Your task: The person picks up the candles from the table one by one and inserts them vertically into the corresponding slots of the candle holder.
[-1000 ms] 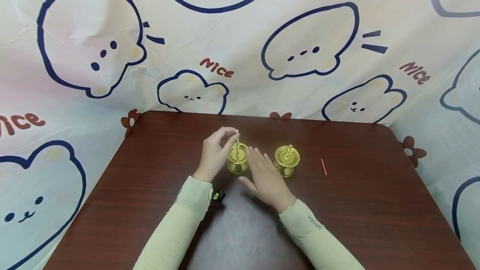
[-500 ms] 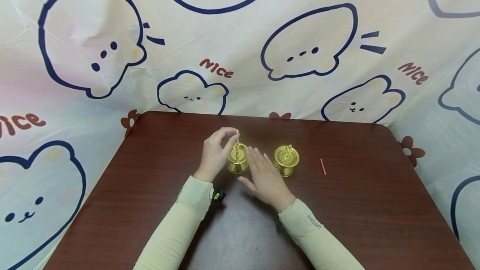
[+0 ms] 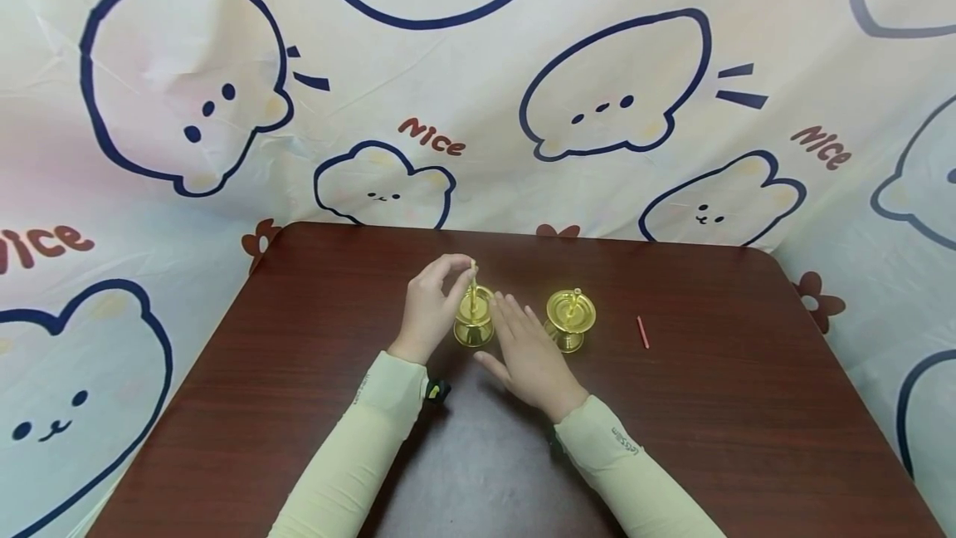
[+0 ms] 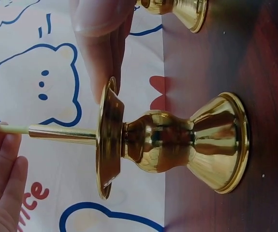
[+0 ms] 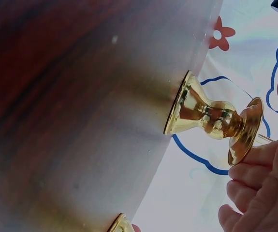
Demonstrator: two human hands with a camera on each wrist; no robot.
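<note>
A shiny gold candlestick (image 3: 474, 332) stands upright on the table, with a wide dish and a thin tube rising from its middle. My left hand (image 3: 429, 310) pinches a slim pale yellow candle (image 4: 14, 129) between thumb and fingertips. The candle's lower end sits in the top of the tube, in line with it, as the left wrist view shows. On the other side, my right hand (image 3: 526, 355) has its fingers straight, their tips right at the rim of the dish (image 5: 252, 130).
A second gold candlestick (image 3: 571, 318) stands just right of my right hand, without a candle in its tube. Further right a short red stick (image 3: 643, 332) lies on the dark wooden table (image 3: 732, 388). A cartoon-printed cloth (image 3: 493, 81) hangs behind the table.
</note>
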